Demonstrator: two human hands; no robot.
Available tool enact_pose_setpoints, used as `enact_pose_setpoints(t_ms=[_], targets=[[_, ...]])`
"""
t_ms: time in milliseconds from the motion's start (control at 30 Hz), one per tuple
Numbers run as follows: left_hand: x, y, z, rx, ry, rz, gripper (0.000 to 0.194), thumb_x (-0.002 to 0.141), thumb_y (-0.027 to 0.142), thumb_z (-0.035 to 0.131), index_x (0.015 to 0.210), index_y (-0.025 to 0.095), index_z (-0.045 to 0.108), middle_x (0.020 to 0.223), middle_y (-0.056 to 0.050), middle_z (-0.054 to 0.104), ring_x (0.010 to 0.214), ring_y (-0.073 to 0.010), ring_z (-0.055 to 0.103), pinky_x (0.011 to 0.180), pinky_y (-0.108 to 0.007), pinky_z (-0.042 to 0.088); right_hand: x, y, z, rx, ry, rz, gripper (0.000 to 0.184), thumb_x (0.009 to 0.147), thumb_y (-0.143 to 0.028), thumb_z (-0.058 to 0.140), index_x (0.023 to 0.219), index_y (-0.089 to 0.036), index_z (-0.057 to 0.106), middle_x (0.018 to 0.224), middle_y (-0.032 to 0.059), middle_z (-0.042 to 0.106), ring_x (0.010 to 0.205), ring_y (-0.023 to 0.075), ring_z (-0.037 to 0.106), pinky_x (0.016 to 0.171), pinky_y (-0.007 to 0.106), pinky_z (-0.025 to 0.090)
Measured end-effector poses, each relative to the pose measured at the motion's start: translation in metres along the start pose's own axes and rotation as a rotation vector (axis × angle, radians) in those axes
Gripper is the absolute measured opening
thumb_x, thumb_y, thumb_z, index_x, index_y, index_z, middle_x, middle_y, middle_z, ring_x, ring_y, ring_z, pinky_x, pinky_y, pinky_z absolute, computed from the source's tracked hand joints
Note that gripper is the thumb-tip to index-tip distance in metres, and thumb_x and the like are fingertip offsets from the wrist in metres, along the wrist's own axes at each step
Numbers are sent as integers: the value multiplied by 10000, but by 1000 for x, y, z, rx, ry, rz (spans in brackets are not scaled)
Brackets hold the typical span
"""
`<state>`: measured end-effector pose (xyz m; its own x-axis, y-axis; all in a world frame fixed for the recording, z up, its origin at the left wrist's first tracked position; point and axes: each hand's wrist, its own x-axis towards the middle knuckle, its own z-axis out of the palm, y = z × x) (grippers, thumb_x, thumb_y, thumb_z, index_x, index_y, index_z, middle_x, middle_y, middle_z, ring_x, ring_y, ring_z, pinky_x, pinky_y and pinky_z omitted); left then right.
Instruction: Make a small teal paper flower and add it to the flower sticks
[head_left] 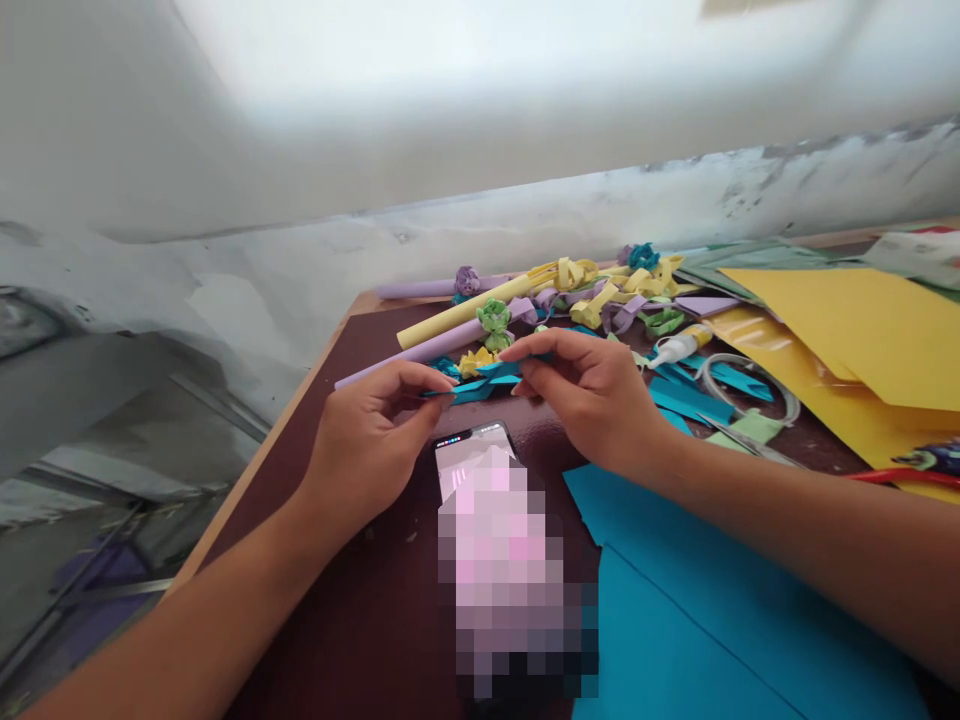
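Note:
Both hands pinch a folded strip of blue paper (484, 380) just above a dark brown table (337, 600). My left hand (371, 435) grips its left end between thumb and fingers. My right hand (592, 395) holds the right end, fingers closed on it. Directly below the strip lies a phone (480, 465) with a lit screen. Behind the strip sit small folded paper flowers, green (493, 316) and yellow (477, 360).
Rolled yellow (465, 313) and purple paper tubes (420, 350), a heap of paper strips (600, 290), a glue bottle (679, 347) and yellow sheets (862, 340) lie at the back and right. Large blue sheets (712, 620) cover the near right. A wall runs behind; the table's left edge drops off.

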<state>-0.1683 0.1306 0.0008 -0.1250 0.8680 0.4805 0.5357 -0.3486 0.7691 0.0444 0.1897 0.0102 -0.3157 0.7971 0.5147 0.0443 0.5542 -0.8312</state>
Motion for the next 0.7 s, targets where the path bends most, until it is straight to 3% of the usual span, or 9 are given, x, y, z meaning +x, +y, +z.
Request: enact_pose_setpoints(t_ms=[300, 533, 700], targets=[[0, 0, 0, 21, -15, 36, 46, 872, 200, 713, 888, 242, 724, 1027, -28, 766, 958, -218, 733, 909, -364, 592, -1, -1, -1, -62, 30, 37, 205, 917, -175, 615, 1025, -192, 788, 667, -14, 648, 572, 119, 589, 524, 246, 443], [-3, 6, 2, 54, -47, 130, 107, 900, 154, 675, 879, 251, 715, 1014, -16, 758, 1006, -203, 712, 949, -359, 570, -1, -3, -2, -158, -84, -96, 288, 945, -151, 604, 1154, -238, 783, 892, 25, 705, 821, 157, 623, 762, 287, 519], [-4, 5, 2, 49, -64, 153, 101, 905, 154, 682, 904, 249, 717, 1016, -8, 753, 994, -185, 707, 945, -338, 567, -1, -7, -2, -198, -120, -92, 284, 956, -156, 604, 1150, -244, 791, 966, 42, 707, 848, 155, 630, 790, 287, 523]])
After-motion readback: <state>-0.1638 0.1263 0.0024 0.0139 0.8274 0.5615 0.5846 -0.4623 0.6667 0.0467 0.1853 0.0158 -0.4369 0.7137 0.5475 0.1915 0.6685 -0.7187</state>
